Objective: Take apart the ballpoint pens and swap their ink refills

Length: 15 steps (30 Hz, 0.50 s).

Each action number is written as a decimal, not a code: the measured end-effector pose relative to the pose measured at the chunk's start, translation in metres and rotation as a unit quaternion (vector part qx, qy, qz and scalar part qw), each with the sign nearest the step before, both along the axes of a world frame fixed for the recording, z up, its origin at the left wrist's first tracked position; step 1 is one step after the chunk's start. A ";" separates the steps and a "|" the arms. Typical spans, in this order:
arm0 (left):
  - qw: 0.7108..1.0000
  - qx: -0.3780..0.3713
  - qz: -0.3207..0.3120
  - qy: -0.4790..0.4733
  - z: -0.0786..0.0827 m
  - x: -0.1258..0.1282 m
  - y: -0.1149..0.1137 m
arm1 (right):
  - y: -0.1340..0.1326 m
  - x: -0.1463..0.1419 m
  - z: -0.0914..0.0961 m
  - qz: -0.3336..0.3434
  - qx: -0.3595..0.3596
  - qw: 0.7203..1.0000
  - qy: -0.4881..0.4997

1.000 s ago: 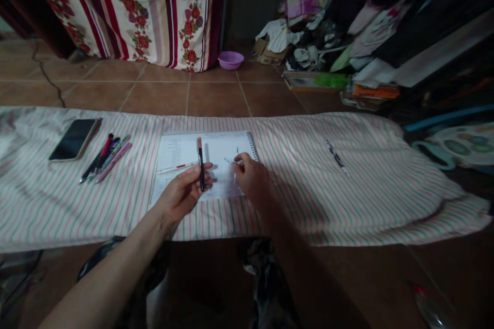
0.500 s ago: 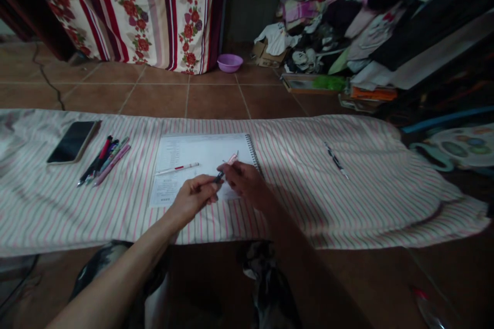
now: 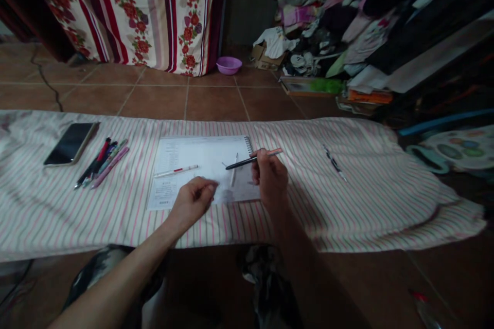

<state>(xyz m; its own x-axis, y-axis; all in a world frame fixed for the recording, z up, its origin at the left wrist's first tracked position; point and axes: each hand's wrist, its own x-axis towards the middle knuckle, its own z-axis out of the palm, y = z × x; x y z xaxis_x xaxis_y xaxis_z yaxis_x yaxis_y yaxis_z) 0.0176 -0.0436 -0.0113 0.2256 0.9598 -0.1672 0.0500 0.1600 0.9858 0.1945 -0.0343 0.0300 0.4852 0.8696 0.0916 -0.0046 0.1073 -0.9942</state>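
Note:
My right hand [image 3: 272,175] grips a black pen [image 3: 243,162] with a pinkish end, tilted above the right side of a spiral notebook [image 3: 204,149]. Over the notebook's near edge, my left hand [image 3: 196,196] has its fingers curled together, and no object shows in them. A slim whitish pen refill or thin pen [image 3: 234,170] lies on the page under the black pen. Close to the black tip is a tiny thin piece [image 3: 224,164], too small to name. On the left of the page rests a white pen with a red mark [image 3: 176,171].
Several pens [image 3: 102,163] lie bunched on the striped cloth [image 3: 131,216], beside a smartphone [image 3: 70,144]. A black and white pen [image 3: 334,163] is on the right. Beyond are a purple basin [image 3: 229,65], a floral curtain [image 3: 154,15] and piled clothes [image 3: 320,15].
My right hand has moved right with the black pen, which has come out of my left hand's fingers. The whitish thin piece on the page now shows clearly.

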 end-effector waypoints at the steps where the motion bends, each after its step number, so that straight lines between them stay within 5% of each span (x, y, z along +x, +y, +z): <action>1: 0.999 0.034 -0.009 0.027 -0.001 0.000 0.000 | 0.000 -0.001 -0.001 -0.005 0.009 1.000 -0.004; 7: 0.978 0.167 -0.036 0.123 0.007 0.003 0.001 | 0.002 0.001 -0.003 -0.049 0.043 0.998 0.022; 15: 0.989 0.118 -0.005 0.090 0.006 0.017 -0.003 | 0.000 0.000 -0.003 0.001 0.040 0.998 0.051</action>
